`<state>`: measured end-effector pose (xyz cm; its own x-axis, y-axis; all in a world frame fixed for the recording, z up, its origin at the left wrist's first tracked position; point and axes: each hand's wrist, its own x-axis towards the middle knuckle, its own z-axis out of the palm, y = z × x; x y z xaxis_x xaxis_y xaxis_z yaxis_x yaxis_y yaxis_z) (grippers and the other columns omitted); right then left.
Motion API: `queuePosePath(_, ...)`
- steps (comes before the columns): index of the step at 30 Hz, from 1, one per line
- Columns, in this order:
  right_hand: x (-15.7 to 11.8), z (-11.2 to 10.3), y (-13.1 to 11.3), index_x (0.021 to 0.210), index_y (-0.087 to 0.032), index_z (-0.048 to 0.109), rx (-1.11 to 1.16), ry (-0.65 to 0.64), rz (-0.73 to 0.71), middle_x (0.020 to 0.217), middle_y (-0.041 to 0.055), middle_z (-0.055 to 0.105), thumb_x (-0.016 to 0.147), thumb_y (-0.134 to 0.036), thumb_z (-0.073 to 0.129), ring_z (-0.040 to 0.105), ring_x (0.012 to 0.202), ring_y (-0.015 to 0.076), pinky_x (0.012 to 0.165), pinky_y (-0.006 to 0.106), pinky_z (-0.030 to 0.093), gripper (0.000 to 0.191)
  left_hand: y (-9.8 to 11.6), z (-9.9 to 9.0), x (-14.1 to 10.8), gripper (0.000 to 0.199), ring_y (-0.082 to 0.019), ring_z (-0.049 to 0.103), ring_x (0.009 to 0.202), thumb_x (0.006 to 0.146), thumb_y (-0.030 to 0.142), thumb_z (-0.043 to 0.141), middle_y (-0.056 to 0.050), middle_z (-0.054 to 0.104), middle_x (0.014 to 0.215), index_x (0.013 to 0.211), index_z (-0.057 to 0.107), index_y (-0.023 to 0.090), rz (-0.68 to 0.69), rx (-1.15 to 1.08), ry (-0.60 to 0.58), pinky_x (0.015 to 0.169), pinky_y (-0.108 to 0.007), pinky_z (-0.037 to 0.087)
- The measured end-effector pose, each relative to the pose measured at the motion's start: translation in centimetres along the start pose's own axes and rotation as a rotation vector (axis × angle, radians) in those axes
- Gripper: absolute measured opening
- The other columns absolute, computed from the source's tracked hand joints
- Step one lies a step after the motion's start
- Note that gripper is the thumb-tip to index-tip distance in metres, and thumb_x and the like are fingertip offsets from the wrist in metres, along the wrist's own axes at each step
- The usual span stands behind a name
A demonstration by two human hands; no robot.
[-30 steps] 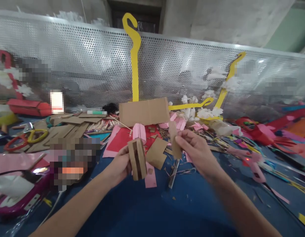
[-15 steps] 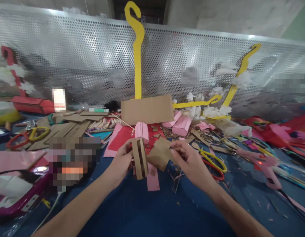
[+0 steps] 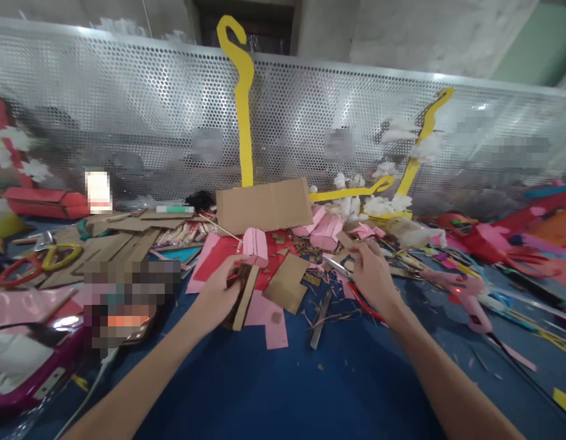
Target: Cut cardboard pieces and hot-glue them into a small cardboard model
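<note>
I have the left hand (image 3: 220, 290) gripping a cardboard box (image 3: 246, 299), seemingly part-built, its gap uncovered. The right hand (image 3: 372, 272) curls over scissors (image 3: 338, 267); I can't tell its grip.

Head-worn camera — facing forward, angled down across blue tabletop (image 3: 283, 391) — hands (image 3: 219, 290) close, perforated panel (image 3: 150, 91) beyond.

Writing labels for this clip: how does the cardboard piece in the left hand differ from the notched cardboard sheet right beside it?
Hold: the cardboard piece is in the left hand; the cardboard sheet has no hand on it.
Pose: the piece is held tilted; the sheet lies flat.
Shape: the piece is narrow and thick; the sheet is broader and thin.
Shared: both are brown.
</note>
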<state>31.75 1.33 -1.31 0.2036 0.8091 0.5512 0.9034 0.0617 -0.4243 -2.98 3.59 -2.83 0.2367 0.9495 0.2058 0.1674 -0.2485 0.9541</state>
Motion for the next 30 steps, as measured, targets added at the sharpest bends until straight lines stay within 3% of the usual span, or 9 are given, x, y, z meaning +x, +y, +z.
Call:
queuePosePath(3, -0.4, 0.8, -0.8, 0.122, -0.014, 0.065, -0.057, -0.051, -0.02, 0.151, 0.0249, 0.047, 0.097, -0.023, 0.043, 0.044, 0.137, 0.0447, 0.11, 0.065, 0.033, 0.035, 1.1, 0.1, -0.3, 0.038, -0.022, 0.074, 0.082, 0.089, 0.025, 0.064, -0.006, 0.077, 0.108, 0.127, 0.062, 0.027, -0.125, -0.092, 0.003, 0.066, -0.031, 0.054)
queuePosePath(8, -0.9, 3.1, -4.4, 0.131, -0.021, 0.062, -0.022, -0.403, -0.173, 0.131, 0.0144, 0.068, 0.098, -0.049, 0.058, 0.059, 0.125, 0.0335, 0.105, 0.046, 0.044, 0.044, 2.1, 0.2, -0.3, 0.037, -0.023, 0.075, 0.08, 0.078, 0.021, 0.069, -0.006, 0.079, 0.102, 0.115, 0.069, 0.021, -0.242, -0.224, 0.056, 0.062, -0.028, 0.054)
queuePosePath(13, 1.1, 4.2, -7.0, 0.126, -0.02, 0.066, -0.06, -0.598, -0.136, 0.134, 0.0191, 0.062, 0.068, -0.071, 0.081, 0.051, 0.13, 0.0437, 0.11, 0.059, 0.034, 0.079, 1.8, -0.1, -0.1, 0.042, -0.019, 0.073, 0.073, 0.07, 0.017, 0.074, -0.004, 0.079, 0.09, 0.112, 0.073, 0.02, -0.293, -0.291, 0.1, 0.057, -0.023, 0.051)
queuePosePath(16, 3.0, 4.5, -7.5, 0.114, -0.017, 0.069, -0.058, -0.643, -0.044, 0.128, 0.0216, 0.063, 0.045, -0.064, 0.095, 0.051, 0.126, 0.0492, 0.107, 0.065, 0.033, 0.088, 2.0, -0.1, 0.0, 0.045, -0.02, 0.073, 0.065, 0.071, 0.016, 0.072, -0.004, 0.079, 0.081, 0.116, 0.073, 0.02, -0.36, -0.367, 0.13, 0.052, -0.024, 0.052)
queuePosePath(18, 4.1, 4.5, -7.7, 0.107, -0.016, 0.069, -0.012, -0.645, 0.008, 0.126, 0.0211, 0.063, 0.039, -0.056, 0.099, 0.051, 0.125, 0.0502, 0.106, 0.064, 0.034, 0.084, 2.2, -0.1, 0.0, 0.043, -0.02, 0.072, 0.058, 0.074, 0.016, 0.07, -0.004, 0.078, 0.075, 0.116, 0.073, 0.019, -0.414, -0.419, 0.15, 0.047, -0.025, 0.052)
queuePosePath(20, 4.8, 3.8, -7.8, 0.103, -0.017, 0.068, 0.087, -0.646, 0.039, 0.12, 0.0184, 0.066, 0.045, -0.051, 0.098, 0.056, 0.12, 0.0463, 0.102, 0.06, 0.04, 0.074, 2.3, -0.2, 0.2, 0.037, -0.019, 0.07, 0.053, 0.077, 0.016, 0.068, -0.005, 0.077, 0.071, 0.113, 0.073, 0.018, -0.456, -0.47, 0.169, 0.045, -0.025, 0.052)
queuePosePath(24, 4.7, 0.7, -8.1, 0.108, -0.019, 0.065, 0.423, -0.679, 0.029, 0.103, 0.0102, 0.074, 0.075, -0.053, 0.081, 0.069, 0.101, 0.0325, 0.088, 0.045, 0.054, 0.05, 2.6, -0.4, 0.4, 0.027, -0.019, 0.071, 0.055, 0.084, 0.017, 0.063, -0.006, 0.078, 0.074, 0.109, 0.074, 0.018, -0.499, -0.566, 0.186, 0.048, -0.025, 0.055)
queuePosePath(28, 2.1, -1.9, -9.0, 0.126, -0.023, 0.058, 0.746, -0.686, 0.005, 0.119, 0.0086, 0.074, 0.091, -0.056, 0.064, 0.072, 0.104, 0.0252, 0.087, 0.038, 0.058, 0.048, 3.5, -0.1, -0.3, 0.022, -0.022, 0.076, 0.065, 0.091, 0.023, 0.059, -0.01, 0.08, 0.08, 0.105, 0.075, 0.017, -0.554, -0.641, 0.125, 0.058, -0.031, 0.061)
queuePosePath(30, 0.2, -1.9, -9.8, 0.122, -0.023, 0.061, 0.973, -0.667, 0.058, 0.111, 0.0081, 0.075, 0.092, -0.052, 0.069, 0.073, 0.092, 0.0211, 0.078, 0.032, 0.059, 0.043, 3.8, 0.5, -0.8, 0.023, -0.026, 0.077, 0.068, 0.092, 0.025, 0.06, -0.014, 0.08, 0.082, 0.104, 0.076, 0.014, -0.59, -0.66, 0.053, 0.06, -0.035, 0.062)
